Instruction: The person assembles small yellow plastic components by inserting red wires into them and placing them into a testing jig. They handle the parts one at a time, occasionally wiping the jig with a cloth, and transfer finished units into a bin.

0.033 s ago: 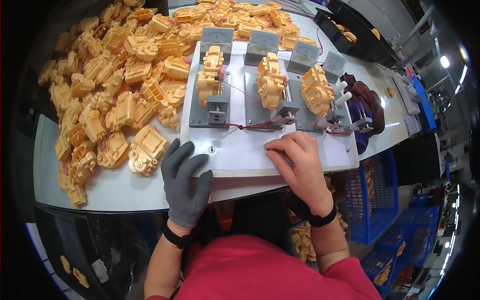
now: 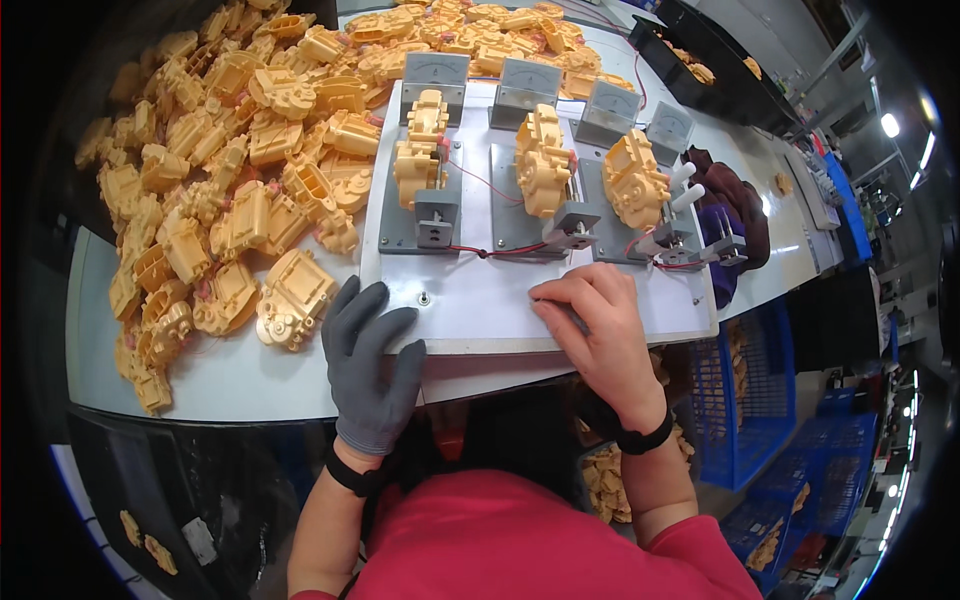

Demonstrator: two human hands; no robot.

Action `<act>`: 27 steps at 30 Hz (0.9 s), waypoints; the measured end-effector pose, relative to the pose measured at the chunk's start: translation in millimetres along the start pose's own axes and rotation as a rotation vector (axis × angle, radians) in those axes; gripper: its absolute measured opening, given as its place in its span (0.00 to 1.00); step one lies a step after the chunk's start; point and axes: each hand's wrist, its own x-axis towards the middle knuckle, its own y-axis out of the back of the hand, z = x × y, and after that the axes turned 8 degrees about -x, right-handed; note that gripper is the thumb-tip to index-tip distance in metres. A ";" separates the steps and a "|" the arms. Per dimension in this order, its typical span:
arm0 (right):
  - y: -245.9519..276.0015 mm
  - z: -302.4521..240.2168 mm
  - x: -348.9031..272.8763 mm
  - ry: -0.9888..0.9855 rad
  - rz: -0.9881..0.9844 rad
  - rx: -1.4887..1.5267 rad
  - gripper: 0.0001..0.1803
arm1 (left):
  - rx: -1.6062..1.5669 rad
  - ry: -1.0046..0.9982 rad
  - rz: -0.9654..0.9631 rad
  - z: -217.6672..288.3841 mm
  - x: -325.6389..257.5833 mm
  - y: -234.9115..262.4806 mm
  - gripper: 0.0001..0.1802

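My left hand, in a grey glove, rests with its fingers apart at the left front edge of the white board. It holds nothing. Bare, my right hand lies over the front of the board, thumb and forefinger tips close together in a loose pinch; anything between them is too small to make out. Beyond the hands stand grey metal test fixtures. A yellow plastic gearbox housing sits on the left one, a second housing on the middle one, and a third housing on the right one.
Yellow housings lie heaped at the left and back. Grey panel meters line the board's far edge, with red wires before the fixtures. Dark cloth lies at the right; blue crates stand below.
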 end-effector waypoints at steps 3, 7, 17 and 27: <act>-0.2 1.3 0.4 0.028 -0.005 0.008 0.07 | 0.014 -0.005 -0.004 0.0 0.4 0.2 0.17; -2.2 1.8 -0.4 0.046 0.012 -0.011 0.07 | -0.006 0.010 0.001 -0.7 -0.3 0.0 0.18; -1.8 -0.1 -2.0 0.044 0.031 -0.035 0.09 | 0.008 0.005 -0.010 -1.2 -1.2 0.9 0.18; -0.4 -4.3 -3.1 0.009 0.039 -0.007 0.09 | -0.062 0.011 0.041 -3.2 -4.0 0.8 0.16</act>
